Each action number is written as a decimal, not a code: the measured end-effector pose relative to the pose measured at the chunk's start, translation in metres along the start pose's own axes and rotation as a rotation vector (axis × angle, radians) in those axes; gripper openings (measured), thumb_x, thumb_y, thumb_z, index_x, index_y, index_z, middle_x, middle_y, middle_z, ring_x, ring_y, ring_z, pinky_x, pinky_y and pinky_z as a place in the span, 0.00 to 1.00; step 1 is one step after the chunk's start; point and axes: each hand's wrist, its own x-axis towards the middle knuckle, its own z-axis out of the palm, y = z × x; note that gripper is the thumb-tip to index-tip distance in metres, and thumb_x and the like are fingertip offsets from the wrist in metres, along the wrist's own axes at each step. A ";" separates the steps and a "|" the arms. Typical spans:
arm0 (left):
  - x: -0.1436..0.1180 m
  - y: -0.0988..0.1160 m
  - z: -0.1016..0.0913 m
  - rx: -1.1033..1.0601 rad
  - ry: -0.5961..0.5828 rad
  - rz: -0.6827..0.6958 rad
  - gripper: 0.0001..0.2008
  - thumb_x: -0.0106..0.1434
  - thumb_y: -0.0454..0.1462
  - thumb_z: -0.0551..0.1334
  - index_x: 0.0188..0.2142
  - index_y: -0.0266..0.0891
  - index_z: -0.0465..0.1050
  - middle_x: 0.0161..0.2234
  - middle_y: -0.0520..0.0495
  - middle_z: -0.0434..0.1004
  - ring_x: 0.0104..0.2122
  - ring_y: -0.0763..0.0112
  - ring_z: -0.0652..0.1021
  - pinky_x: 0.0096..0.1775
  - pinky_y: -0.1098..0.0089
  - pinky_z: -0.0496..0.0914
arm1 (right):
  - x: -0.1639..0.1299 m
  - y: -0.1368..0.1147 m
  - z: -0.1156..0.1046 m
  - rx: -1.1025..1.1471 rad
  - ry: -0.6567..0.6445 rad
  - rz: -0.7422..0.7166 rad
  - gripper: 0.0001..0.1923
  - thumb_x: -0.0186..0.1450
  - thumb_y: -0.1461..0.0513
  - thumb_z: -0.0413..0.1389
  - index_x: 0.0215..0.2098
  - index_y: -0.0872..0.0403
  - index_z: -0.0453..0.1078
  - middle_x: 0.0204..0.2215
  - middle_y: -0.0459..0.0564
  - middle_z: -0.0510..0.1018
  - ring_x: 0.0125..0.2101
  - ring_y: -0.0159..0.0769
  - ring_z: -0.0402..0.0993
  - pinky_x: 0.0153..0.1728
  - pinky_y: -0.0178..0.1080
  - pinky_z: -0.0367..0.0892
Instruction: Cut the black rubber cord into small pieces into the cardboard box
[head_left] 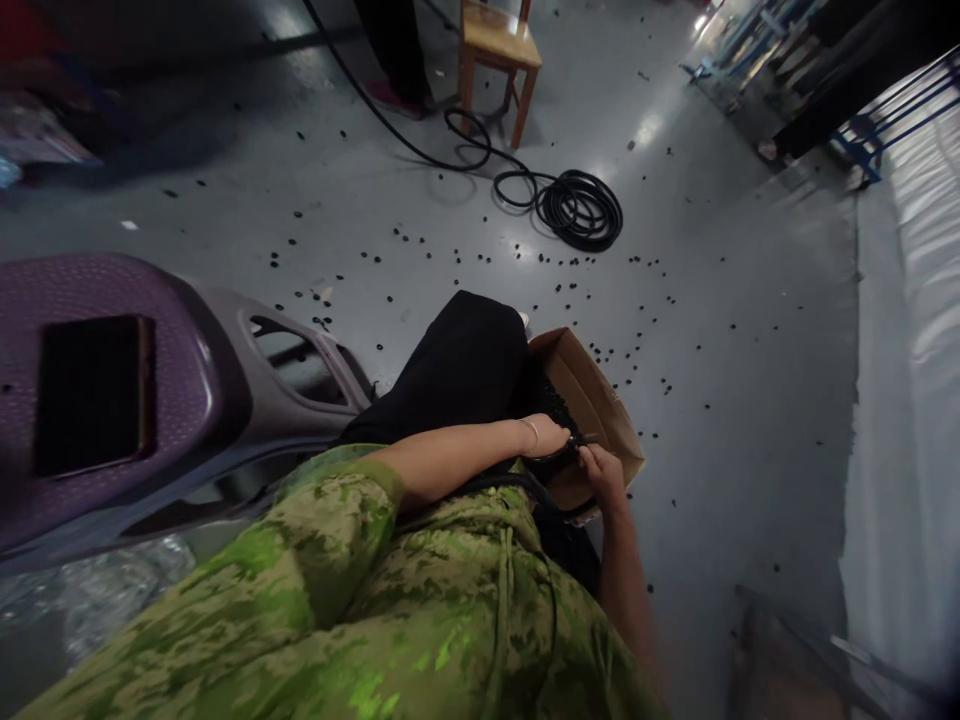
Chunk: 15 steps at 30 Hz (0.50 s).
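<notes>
My left hand (547, 436), with a thin band at its wrist, is closed over an open cardboard box (600, 395) between my legs. Facing it from the right, my right hand (602, 470) is also closed, its fingertips pinched together. A small dark piece with a shiny, thin tip (585, 439) shows between the two hands; its kind is too small to make out. Inside the box lies a mass of small black pieces (549, 398), partly hidden by my left hand and my dark trouser leg (465, 360).
Many small black rings are scattered over the grey floor (742, 250). To the left a purple plastic stool (176, 350) carries a phone (94, 395). Ahead lie a coiled black hose (581, 210) and a wooden chair (499, 45). Other people's legs (394, 50) stand farther off.
</notes>
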 end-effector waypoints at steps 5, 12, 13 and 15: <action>0.003 0.002 0.002 0.002 0.025 -0.010 0.11 0.64 0.33 0.52 0.40 0.29 0.70 0.33 0.33 0.78 0.34 0.59 0.79 0.35 0.64 0.71 | 0.000 -0.003 0.023 -0.153 0.093 0.044 0.19 0.64 0.53 0.43 0.24 0.53 0.67 0.21 0.48 0.72 0.23 0.31 0.64 0.25 0.32 0.52; 0.001 0.003 0.003 0.015 0.072 -0.011 0.12 0.65 0.34 0.50 0.41 0.30 0.69 0.36 0.33 0.78 0.36 0.57 0.79 0.34 0.62 0.72 | -0.006 0.004 0.040 0.099 0.076 0.089 0.18 0.63 0.52 0.45 0.29 0.52 0.71 0.21 0.46 0.72 0.23 0.32 0.66 0.26 0.32 0.57; 0.001 0.003 0.002 0.017 0.054 -0.019 0.12 0.65 0.34 0.51 0.42 0.30 0.69 0.36 0.34 0.77 0.36 0.57 0.79 0.35 0.62 0.72 | -0.009 0.008 0.040 0.159 0.095 0.100 0.19 0.64 0.51 0.44 0.26 0.52 0.70 0.19 0.45 0.71 0.23 0.32 0.66 0.27 0.32 0.58; 0.001 0.002 0.002 0.005 0.049 -0.051 0.12 0.65 0.35 0.51 0.42 0.30 0.69 0.36 0.34 0.77 0.36 0.57 0.79 0.34 0.63 0.72 | -0.013 0.017 0.040 0.256 0.128 0.128 0.22 0.64 0.50 0.44 0.22 0.52 0.67 0.19 0.45 0.69 0.22 0.31 0.65 0.26 0.32 0.59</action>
